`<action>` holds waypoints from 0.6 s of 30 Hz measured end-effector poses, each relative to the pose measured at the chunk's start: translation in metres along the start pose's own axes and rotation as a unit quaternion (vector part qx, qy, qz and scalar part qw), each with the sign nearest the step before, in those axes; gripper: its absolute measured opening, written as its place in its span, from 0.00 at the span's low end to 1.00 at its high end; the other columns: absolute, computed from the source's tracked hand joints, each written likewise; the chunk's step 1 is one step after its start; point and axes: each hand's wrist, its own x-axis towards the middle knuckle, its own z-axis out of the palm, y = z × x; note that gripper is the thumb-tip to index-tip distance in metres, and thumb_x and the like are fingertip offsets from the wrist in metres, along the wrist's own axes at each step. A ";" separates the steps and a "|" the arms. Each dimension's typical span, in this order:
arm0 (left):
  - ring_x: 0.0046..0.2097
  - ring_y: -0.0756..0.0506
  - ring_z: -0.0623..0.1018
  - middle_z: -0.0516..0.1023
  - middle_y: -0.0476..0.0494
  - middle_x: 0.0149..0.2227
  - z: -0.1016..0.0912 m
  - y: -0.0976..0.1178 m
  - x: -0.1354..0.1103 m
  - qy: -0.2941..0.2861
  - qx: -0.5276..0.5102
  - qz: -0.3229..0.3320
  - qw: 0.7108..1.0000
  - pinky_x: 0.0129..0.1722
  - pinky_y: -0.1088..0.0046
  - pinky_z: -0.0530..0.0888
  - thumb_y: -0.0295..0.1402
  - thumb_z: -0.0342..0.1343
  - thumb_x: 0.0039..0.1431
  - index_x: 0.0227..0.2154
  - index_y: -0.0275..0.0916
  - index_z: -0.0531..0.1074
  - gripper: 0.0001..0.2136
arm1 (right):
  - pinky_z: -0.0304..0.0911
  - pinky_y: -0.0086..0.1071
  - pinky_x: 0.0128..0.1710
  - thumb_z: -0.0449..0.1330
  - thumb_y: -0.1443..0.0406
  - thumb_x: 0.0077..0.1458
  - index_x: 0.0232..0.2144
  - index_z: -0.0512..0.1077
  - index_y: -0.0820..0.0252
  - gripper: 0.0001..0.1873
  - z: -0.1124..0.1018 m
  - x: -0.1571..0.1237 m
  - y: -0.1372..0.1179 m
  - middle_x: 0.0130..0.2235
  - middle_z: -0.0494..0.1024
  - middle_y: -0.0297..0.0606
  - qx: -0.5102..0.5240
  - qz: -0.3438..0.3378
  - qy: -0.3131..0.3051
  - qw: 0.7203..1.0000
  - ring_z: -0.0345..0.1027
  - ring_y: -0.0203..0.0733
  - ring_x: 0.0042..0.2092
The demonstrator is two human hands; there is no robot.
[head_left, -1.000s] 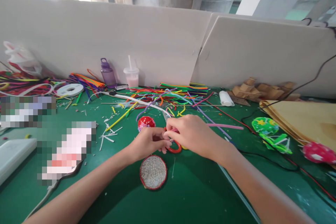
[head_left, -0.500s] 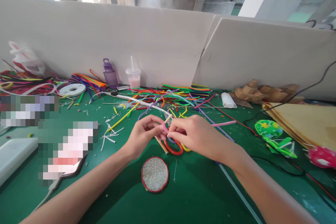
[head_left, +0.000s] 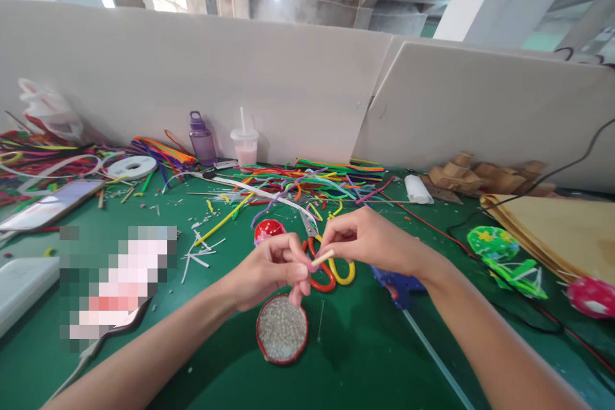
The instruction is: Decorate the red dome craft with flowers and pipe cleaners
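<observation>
My left hand (head_left: 276, 269) is closed, its thumb and fingers pinching a pink pipe cleaner (head_left: 309, 263) at the end of a short pale wooden stick (head_left: 323, 258). My right hand (head_left: 358, 237) is closed with its fingertips at the stick's other end. Most of the pipe cleaner is hidden by the fingers. Just below the left fingers sits a round red-rimmed dish of white beads (head_left: 282, 330). Scissors (head_left: 342, 271) with red and yellow handles lie behind the hands. A red dome with pale spots (head_left: 269, 229) shows beyond my left hand.
A blue glue gun (head_left: 398, 283) with a clear glue stick lies under my right forearm. Many coloured pipe cleaners (head_left: 312, 179) spread along the back, near a purple bottle (head_left: 202, 141) and a lidded cup (head_left: 246, 147). Green craft pieces (head_left: 494, 243) and a dark cable are at right.
Both hands have shifted lower, and the stick has tilted from pointing up to pointing rightward. The pipe cleaner's long tail on the right no longer shows. The red dome has come into sight.
</observation>
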 end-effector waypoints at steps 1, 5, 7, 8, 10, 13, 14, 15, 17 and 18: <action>0.20 0.51 0.76 0.79 0.47 0.22 -0.001 0.001 -0.001 -0.017 0.010 -0.019 1.000 0.19 0.80 0.71 0.31 0.64 0.50 0.27 0.35 0.69 0.08 | 0.51 0.26 0.24 0.60 0.59 0.52 0.25 0.74 0.61 0.11 -0.001 0.000 0.000 0.23 0.71 0.31 -0.003 -0.001 -0.004 1.000 0.59 0.31 0.26; 0.20 0.50 0.76 0.79 0.45 0.23 -0.004 0.004 -0.001 -0.044 0.068 -0.090 0.993 0.19 0.78 0.71 0.30 0.63 0.50 0.26 0.34 0.69 0.07 | 0.53 0.26 0.26 0.60 0.62 0.52 0.25 0.74 0.60 0.09 -0.001 -0.003 -0.005 0.24 0.73 0.31 -0.054 -0.006 0.003 0.999 0.61 0.32 0.27; 0.20 0.50 0.76 0.79 0.45 0.23 -0.005 0.004 0.000 -0.033 0.102 -0.109 0.988 0.20 0.78 0.71 0.31 0.63 0.50 0.27 0.34 0.69 0.08 | 0.52 0.27 0.26 0.59 0.63 0.53 0.24 0.74 0.60 0.09 0.002 -0.004 -0.008 0.24 0.73 0.31 -0.099 -0.017 0.019 0.995 0.61 0.32 0.26; 0.21 0.50 0.76 0.78 0.45 0.23 -0.006 0.004 0.002 -0.020 0.118 -0.110 0.987 0.20 0.77 0.72 0.31 0.63 0.50 0.27 0.33 0.69 0.08 | 0.51 0.27 0.26 0.58 0.65 0.54 0.23 0.73 0.59 0.09 0.004 -0.005 -0.010 0.24 0.73 0.30 -0.122 -0.025 0.028 0.992 0.61 0.32 0.26; 0.22 0.50 0.77 0.78 0.45 0.23 -0.006 0.003 0.004 0.013 0.145 -0.101 0.984 0.22 0.77 0.72 0.32 0.62 0.50 0.28 0.34 0.69 0.09 | 0.51 0.27 0.27 0.56 0.67 0.55 0.22 0.72 0.59 0.10 0.008 -0.007 -0.015 0.23 0.72 0.30 -0.159 -0.044 0.039 0.986 0.60 0.32 0.26; 0.23 0.50 0.77 0.78 0.44 0.24 -0.006 0.002 0.006 0.071 0.173 -0.068 0.980 0.23 0.76 0.72 0.34 0.62 0.51 0.33 0.33 0.70 0.10 | 0.50 0.28 0.27 0.56 0.67 0.56 0.22 0.71 0.59 0.11 0.012 -0.008 -0.019 0.24 0.73 0.30 -0.186 -0.066 0.042 0.979 0.61 0.32 0.27; 0.23 0.50 0.77 0.78 0.44 0.24 -0.006 0.002 0.006 0.088 0.177 -0.057 0.979 0.24 0.76 0.72 0.35 0.61 0.52 0.35 0.33 0.71 0.11 | 0.50 0.28 0.27 0.56 0.66 0.57 0.23 0.72 0.59 0.12 0.013 -0.009 -0.019 0.24 0.73 0.31 -0.186 -0.070 0.040 0.979 0.61 0.32 0.27; 0.24 0.50 0.77 0.78 0.44 0.25 -0.006 0.002 0.006 0.101 0.176 -0.045 0.978 0.24 0.76 0.72 0.35 0.61 0.52 0.36 0.32 0.72 0.12 | 0.50 0.28 0.27 0.56 0.66 0.57 0.23 0.72 0.59 0.12 0.013 -0.009 -0.019 0.25 0.73 0.31 -0.182 -0.072 0.037 0.980 0.61 0.32 0.27; 0.24 0.50 0.77 0.77 0.44 0.24 -0.006 0.003 0.006 0.117 0.154 -0.022 0.981 0.25 0.77 0.71 0.34 0.61 0.52 0.35 0.31 0.73 0.11 | 0.51 0.27 0.27 0.55 0.66 0.58 0.23 0.72 0.59 0.12 0.011 -0.009 -0.018 0.25 0.74 0.30 -0.168 -0.070 0.033 0.983 0.61 0.31 0.27; 0.24 0.51 0.76 0.77 0.45 0.24 -0.006 0.003 0.006 0.122 0.134 -0.012 0.983 0.25 0.77 0.71 0.34 0.62 0.52 0.34 0.31 0.74 0.11 | 0.51 0.27 0.27 0.55 0.66 0.58 0.23 0.72 0.59 0.12 0.009 -0.009 -0.016 0.25 0.74 0.30 -0.162 -0.067 0.033 0.984 0.61 0.31 0.27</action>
